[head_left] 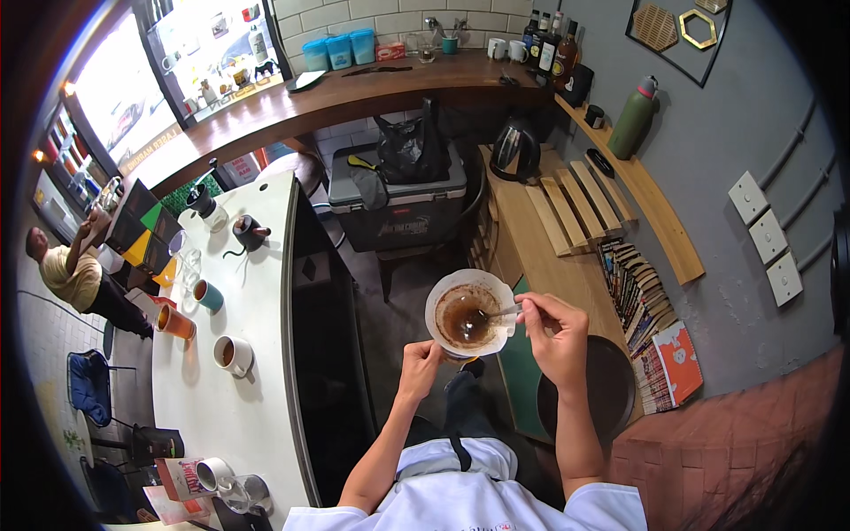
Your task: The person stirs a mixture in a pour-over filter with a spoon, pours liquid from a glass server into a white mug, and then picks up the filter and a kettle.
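In front of my body is a white paper coffee filter (431, 310) holding brown coffee liquid (462, 317), with dark grounds stuck around its wall. My left hand (420, 367) is closed at the near-left edge of the filter's holder, fingers pinched together. The holder itself is mostly hidden under the paper. From the right, my right hand (556, 336) pinches a metal spoon (506, 311) by its handle. The spoon's bowl end dips into the coffee, out of sight below the surface.
Left, a white table (266, 336) bears a white mug (233, 355), an amber glass (175, 322), a teal cup (208, 296) and a dark gooseneck kettle (251, 232). Ahead stands a cooler box (398, 212). Right, a wooden bench holds a black electric kettle (515, 150) and a round tray (589, 389).
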The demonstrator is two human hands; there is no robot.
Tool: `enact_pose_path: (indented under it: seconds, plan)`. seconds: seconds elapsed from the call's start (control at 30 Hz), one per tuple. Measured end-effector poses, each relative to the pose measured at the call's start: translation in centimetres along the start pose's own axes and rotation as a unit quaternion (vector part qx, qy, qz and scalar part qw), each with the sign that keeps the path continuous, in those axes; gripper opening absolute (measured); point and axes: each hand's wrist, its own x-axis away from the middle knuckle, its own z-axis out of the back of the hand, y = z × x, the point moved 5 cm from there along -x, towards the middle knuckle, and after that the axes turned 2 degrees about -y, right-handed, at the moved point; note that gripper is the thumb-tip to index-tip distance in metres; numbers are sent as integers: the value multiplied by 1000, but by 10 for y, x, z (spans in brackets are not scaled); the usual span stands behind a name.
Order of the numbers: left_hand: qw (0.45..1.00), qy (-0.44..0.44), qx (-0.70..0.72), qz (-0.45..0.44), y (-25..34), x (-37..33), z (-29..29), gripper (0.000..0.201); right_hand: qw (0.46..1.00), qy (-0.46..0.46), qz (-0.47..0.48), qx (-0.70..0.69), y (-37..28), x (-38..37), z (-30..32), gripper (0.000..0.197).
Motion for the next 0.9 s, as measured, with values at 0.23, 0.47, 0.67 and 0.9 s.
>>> enact_pose_path:
  seconds: [0.23,0.47,0.67,0.9]
  plan:
    - [1000,1,23,-11,6,-3,-3,41,999,5,-11,-29,6,2,-2,13]
    - [1000,10,6,-19,-2,-4,3,42,997,16,-37,-61,16,3,-5,13]
    - [1000,12,15,-22,-1,-3,9,42,997,-3,-19,-77,16,4,-11,14]
    - [1000,16,4,-17,4,-4,14,42,994,-16,-39,-97,18,1,-17,13]
